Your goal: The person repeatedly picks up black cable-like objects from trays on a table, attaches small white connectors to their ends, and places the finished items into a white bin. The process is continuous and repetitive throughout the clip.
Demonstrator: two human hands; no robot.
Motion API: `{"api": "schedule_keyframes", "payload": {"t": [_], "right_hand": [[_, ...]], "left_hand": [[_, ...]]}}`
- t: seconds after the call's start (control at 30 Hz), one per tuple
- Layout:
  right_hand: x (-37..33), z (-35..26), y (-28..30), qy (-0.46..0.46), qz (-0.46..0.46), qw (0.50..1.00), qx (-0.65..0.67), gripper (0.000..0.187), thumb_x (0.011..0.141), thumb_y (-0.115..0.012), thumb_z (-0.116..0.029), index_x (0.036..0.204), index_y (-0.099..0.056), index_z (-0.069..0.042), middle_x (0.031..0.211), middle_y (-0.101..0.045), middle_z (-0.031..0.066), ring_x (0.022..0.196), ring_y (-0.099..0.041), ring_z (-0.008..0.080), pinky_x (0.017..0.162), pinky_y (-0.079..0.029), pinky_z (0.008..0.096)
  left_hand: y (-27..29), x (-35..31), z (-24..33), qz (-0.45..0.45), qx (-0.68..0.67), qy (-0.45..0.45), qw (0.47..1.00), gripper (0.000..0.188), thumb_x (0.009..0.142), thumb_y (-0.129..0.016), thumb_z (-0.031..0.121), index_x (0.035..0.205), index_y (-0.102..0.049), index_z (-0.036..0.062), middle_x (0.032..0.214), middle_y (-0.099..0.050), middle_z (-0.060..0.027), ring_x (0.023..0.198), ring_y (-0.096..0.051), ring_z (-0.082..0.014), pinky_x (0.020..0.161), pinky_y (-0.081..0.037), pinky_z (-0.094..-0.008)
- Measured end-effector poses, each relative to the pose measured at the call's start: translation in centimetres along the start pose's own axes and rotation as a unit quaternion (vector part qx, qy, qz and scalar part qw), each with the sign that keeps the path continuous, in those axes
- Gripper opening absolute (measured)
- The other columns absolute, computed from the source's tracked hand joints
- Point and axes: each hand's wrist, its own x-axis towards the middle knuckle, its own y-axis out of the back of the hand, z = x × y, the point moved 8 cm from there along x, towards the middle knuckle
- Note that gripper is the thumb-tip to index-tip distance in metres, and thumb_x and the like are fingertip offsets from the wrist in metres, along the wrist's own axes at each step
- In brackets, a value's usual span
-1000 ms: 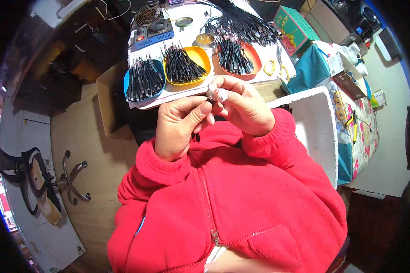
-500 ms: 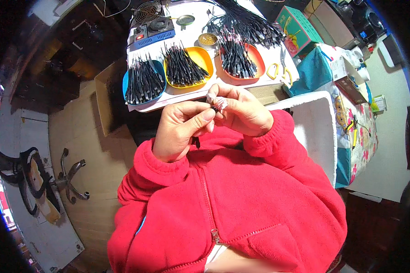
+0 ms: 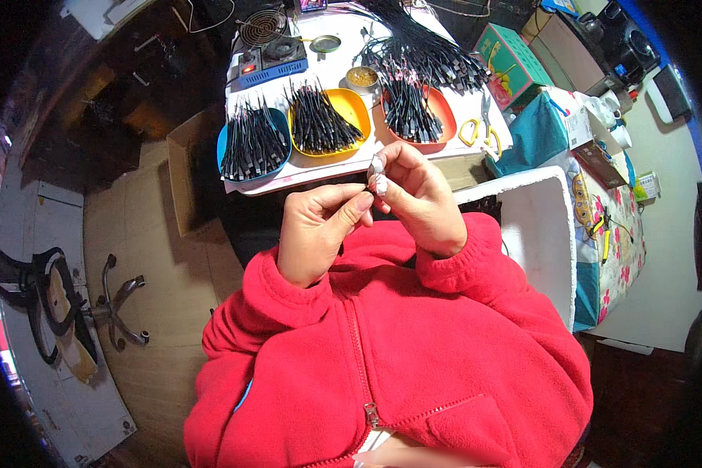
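My left hand [image 3: 316, 230] and my right hand [image 3: 421, 195] meet in front of my chest, just before the table's near edge. Thumb and fingers of each are pinched together. Between the fingertips a small dark bit shows; most of it is hidden, so its kind cannot be made out. White wrapping covers the tips of my right thumb and index finger. Beyond the hands, bundles of short black cables fill a blue tray [image 3: 287, 125], a yellow tray [image 3: 359, 109] and an orange-red tray [image 3: 447, 125].
On the white table [image 3: 343, 47] lie a heap of long black cables [image 3: 437, 62], yellow-handled scissors [image 3: 469, 131], a round tin [image 3: 362, 78] and a small blue-sided heater [image 3: 273, 70]. A white foam box [image 3: 558, 234] stands at my right, a cardboard box [image 3: 187, 168] at the left.
Both hands stay pinched together at nearly the same spot. The right fingertips have shifted and show more of the white wrapping; the left hand has moved slightly right. The view has tilted a little.
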Motion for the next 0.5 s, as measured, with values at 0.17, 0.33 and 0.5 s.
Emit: {"api": "schedule_keyframes", "payload": {"t": [0.17, 0.33, 0.5], "right_hand": [[0.7, 1.0, -0.2, -0.026, -0.043, 0.998, 0.038, 0.019, 0.092, -0.06, -0.011, 0.106, -0.049, -0.004, 0.091, -0.055, 0.0, 0.076, -0.05, 0.0071, 0.063, -0.041, 0.0192], [1.6, -0.8, 0.9, -0.011, -0.034, 0.998, -0.053, 0.019, 0.1, -0.045, -0.024, 0.095, -0.047, -0.006, 0.074, -0.048, -0.0012, 0.063, -0.041, 0.0051, 0.054, -0.032, 0.0188], [1.4, -2.7, -0.4, 0.026, -0.078, 0.965, -0.249, 0.032, 0.102, -0.042, -0.025, 0.081, -0.049, -0.003, 0.069, -0.046, -0.0009, 0.061, -0.041, 0.006, 0.055, -0.035, 0.0221]], "left_hand": [[0.6, 0.5, -0.8, 0.0, -0.025, 0.042, 0.999, 0.014, 0.091, -0.062, 0.009, 0.095, -0.069, -0.0013, 0.075, -0.064, 0.0002, 0.06, -0.048, -0.0016, 0.053, -0.036, -0.0158], [1.5, 1.0, -0.5, 0.001, -0.026, 0.05, 0.998, 0.014, 0.09, -0.063, 0.011, 0.09, -0.069, -0.0011, 0.066, -0.059, 0.0026, 0.054, -0.043, -0.0011, 0.049, -0.03, -0.0162], [1.5, 0.8, -0.2, -0.01, -0.031, 0.057, 0.998, 0.013, 0.09, -0.063, 0.01, 0.091, -0.07, -0.0009, 0.067, -0.059, 0.0029, 0.054, -0.042, -0.0008, 0.049, -0.03, -0.0161]]}}
